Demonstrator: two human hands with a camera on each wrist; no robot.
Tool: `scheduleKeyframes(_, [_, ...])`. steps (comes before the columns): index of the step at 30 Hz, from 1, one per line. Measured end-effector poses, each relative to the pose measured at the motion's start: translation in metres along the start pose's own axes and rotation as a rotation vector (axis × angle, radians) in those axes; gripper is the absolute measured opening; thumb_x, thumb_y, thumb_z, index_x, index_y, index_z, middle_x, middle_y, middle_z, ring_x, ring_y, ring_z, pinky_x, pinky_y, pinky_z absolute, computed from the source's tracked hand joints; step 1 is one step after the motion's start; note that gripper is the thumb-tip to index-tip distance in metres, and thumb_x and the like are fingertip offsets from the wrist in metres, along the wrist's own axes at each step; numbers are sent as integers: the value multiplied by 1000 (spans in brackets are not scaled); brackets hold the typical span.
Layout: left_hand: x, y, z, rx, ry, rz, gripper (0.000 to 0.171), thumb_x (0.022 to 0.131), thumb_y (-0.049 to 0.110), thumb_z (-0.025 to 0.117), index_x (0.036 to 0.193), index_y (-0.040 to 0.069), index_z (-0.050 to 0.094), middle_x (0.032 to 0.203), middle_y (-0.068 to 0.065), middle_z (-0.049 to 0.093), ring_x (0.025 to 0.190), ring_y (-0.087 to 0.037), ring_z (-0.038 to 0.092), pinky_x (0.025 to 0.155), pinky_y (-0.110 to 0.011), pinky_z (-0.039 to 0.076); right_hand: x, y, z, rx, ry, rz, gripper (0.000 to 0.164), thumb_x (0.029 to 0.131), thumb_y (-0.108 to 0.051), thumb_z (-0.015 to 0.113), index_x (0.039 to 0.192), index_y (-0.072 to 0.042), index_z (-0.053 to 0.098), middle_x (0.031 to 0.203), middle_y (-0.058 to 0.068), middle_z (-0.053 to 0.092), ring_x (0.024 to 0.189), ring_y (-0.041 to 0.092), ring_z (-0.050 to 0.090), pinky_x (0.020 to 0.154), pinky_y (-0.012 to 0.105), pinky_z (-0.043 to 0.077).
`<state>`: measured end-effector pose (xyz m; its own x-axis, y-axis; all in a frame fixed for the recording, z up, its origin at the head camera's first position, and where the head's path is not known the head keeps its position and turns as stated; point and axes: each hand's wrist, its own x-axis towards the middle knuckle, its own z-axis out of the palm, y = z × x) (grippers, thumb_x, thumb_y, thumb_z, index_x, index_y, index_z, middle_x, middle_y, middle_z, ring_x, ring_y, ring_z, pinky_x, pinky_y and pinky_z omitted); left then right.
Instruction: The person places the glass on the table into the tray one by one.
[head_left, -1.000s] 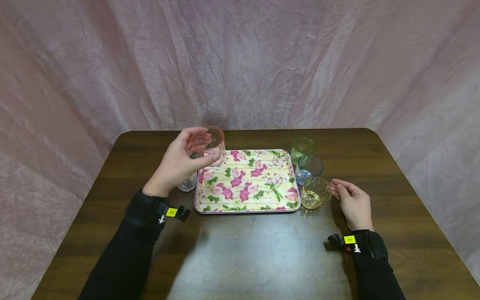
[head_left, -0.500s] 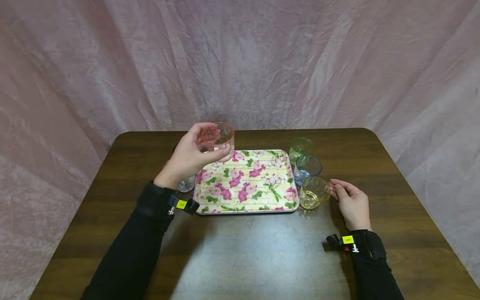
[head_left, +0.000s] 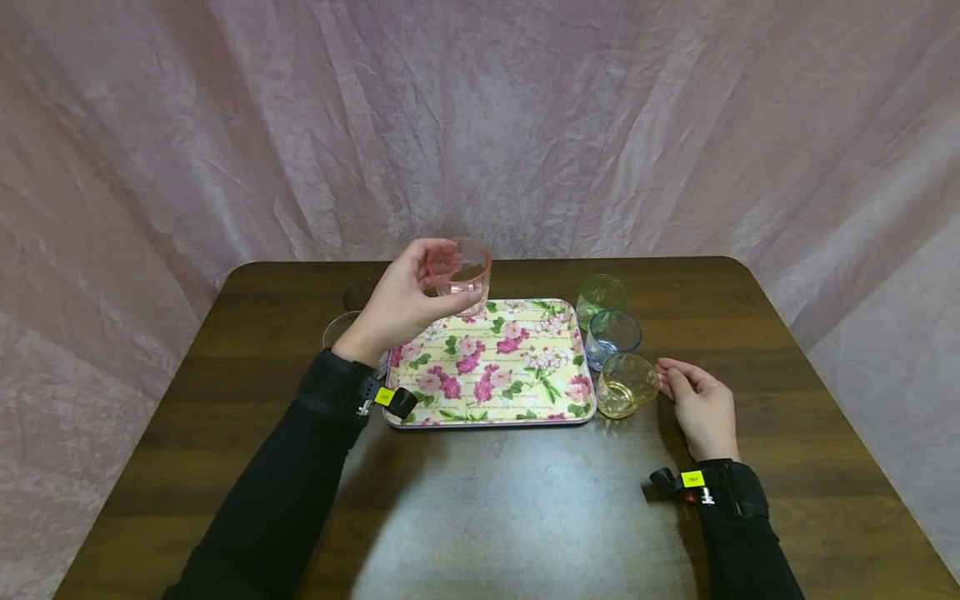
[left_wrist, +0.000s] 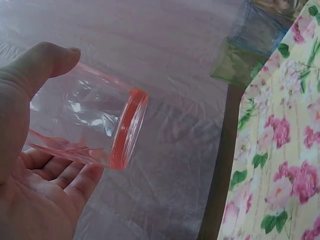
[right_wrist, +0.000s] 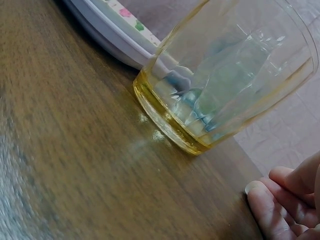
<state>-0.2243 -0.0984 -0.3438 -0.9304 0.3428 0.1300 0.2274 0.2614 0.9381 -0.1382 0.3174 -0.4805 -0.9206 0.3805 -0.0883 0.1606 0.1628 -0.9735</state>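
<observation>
Upright above the far left part of the floral tray [head_left: 495, 408], a clear glass tumbler with a pink-red tint [head_left: 472, 293] is held in my left hand [head_left: 401, 310]. Thumb and fingers grip it from opposite sides, as the left wrist view of the pink tumbler [left_wrist: 85, 110] shows. My right hand [head_left: 703, 417] rests on the table with loosely curled fingers, holding nothing. Close to those fingers [right_wrist: 265, 205] stands a yellow tumbler [right_wrist: 225, 75], with a small gap between in the right wrist view.
A blue tumbler [head_left: 613, 337] and a green one [head_left: 600, 298] stand in a row behind the yellow one, along the tray's right edge. Left of the tray, a clear glass [head_left: 337, 325] and a dark-rimmed one [head_left: 358, 295] are partly hidden by my left hand. A pink curtain [head_left: 480, 125] hangs behind the table.
My left hand has carried the pink tumbler to the right and slightly up, over the tray, uncovering more of the glasses at left. The right hand stays essentially in place.
</observation>
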Motion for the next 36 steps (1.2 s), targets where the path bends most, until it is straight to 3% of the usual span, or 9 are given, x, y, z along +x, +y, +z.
scheduleKeyframes(21, [30, 16, 32, 21, -42, 25, 81, 97, 25, 87, 162, 10, 42, 159, -11, 51, 146, -30, 54, 120, -47, 49, -2, -1, -1, -5, -13, -3, 40, 116, -15, 53, 144, 10, 64, 104, -18, 71, 98, -5, 72, 89, 10, 58])
scheduleKeyframes(30, [36, 18, 41, 0, -58, 34, 81, 96, 23, 87, 162, 9, 43, 159, -12, 51, 148, -28, 54, 122, -44, 48, -4, -1, 1, -28, -9, 12, 40, 117, -17, 53, 145, 8, 65, 113, -8, 72, 98, -5, 72, 90, 10, 58])
scheduleKeyframes(36, [39, 19, 50, -24, -64, 37, 81, 95, 21, 88, 162, 9, 43, 158, -13, 52, 146, -33, 57, 118, -47, 52, -4, 0, 0, -27, -3, 16, 39, 116, -17, 53, 145, 7, 65, 110, -12, 72, 99, -5, 73, 90, 10, 58])
